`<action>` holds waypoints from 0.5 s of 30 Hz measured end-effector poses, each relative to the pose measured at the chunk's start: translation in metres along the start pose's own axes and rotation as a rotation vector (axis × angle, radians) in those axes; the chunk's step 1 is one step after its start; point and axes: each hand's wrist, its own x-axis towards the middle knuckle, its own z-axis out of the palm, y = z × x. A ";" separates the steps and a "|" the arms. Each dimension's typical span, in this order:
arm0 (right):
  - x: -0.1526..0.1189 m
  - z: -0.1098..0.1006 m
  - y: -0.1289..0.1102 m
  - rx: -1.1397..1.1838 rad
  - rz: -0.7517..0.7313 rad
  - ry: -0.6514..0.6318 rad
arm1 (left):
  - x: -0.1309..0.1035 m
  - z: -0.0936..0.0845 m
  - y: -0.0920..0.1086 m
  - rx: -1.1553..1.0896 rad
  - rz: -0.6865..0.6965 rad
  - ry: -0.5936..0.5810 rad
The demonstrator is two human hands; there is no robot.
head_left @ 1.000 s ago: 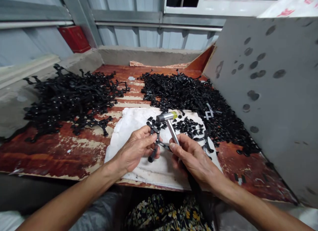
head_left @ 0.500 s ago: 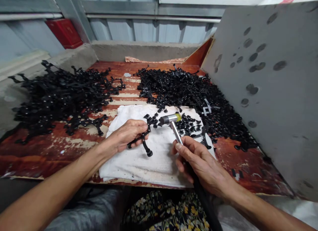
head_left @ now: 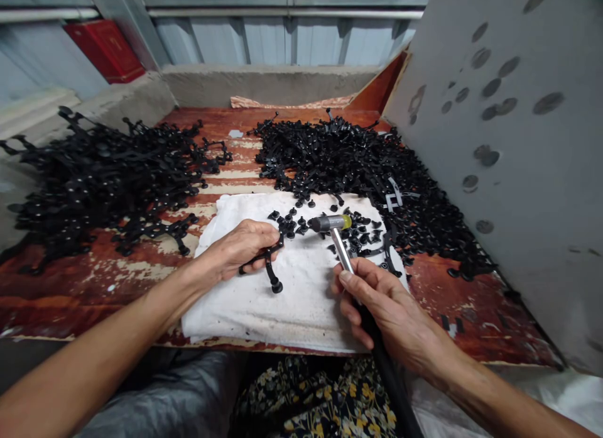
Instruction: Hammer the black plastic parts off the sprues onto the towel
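My left hand (head_left: pixel 247 246) is closed around a branched black plastic part (head_left: pixel 272 271), whose knobbed arm points down over the white cloth (head_left: pixel 287 312). Part of it is hidden by my fingers. In my right hand (head_left: pixel 377 300) is a small mallet (head_left: pixel 333 223) with a grey and yellow head and a shiny metal shaft. The mallet's head hovers above the cloth, to the right of the branched part. Small black plastic pieces (head_left: pixel 362 230) lie scattered on the cloth behind and beside the mallet.
A tangled heap of branched black parts (head_left: pixel 108 180) covers the table's left side. Another heap of small black parts (head_left: pixel 330 149) spreads across the back and right. A grey spotted panel (head_left: pixel 509 174) rises at the right. The worn red-brown table (head_left: pixel 141 274) ends in front of my lap.
The view has shifted slightly. My right hand has moved a little to the right with the mallet. The left hand keeps its hold on the branched part.
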 end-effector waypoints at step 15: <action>0.003 -0.002 0.002 0.009 0.001 0.000 | 0.005 0.000 0.000 0.062 0.006 0.015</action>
